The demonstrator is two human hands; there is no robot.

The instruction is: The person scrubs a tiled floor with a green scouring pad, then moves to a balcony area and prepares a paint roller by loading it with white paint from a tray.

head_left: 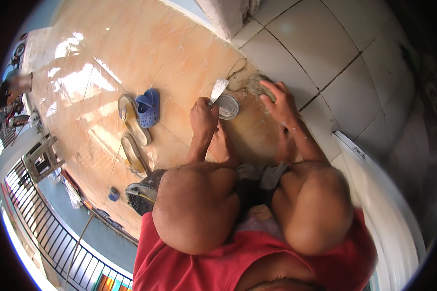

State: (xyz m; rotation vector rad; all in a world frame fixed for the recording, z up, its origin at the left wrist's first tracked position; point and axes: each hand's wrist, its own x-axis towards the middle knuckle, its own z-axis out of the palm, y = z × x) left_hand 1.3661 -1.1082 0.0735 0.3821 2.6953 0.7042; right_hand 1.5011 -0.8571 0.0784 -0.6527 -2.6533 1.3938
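Glossy orange-beige floor tiles (175, 68) are being bordered by pale-grey tiles (308, 41) in the head view; a flat, white-smeared metal scraper (219, 90) is being clenched by the left hand (204, 116), just by a round, shallow grey tin (227, 107); right of it, a frayed grey-green fibrous clump (254, 86) is being touched by the right hand (281, 103), whether grasped cannot be told

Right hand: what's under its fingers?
Under the right hand there's a shaggy grey-green clump, material unclear; its left part shows against the orange floor tiles. The fingers cover part of its right side, and anything beneath the clump is hidden.
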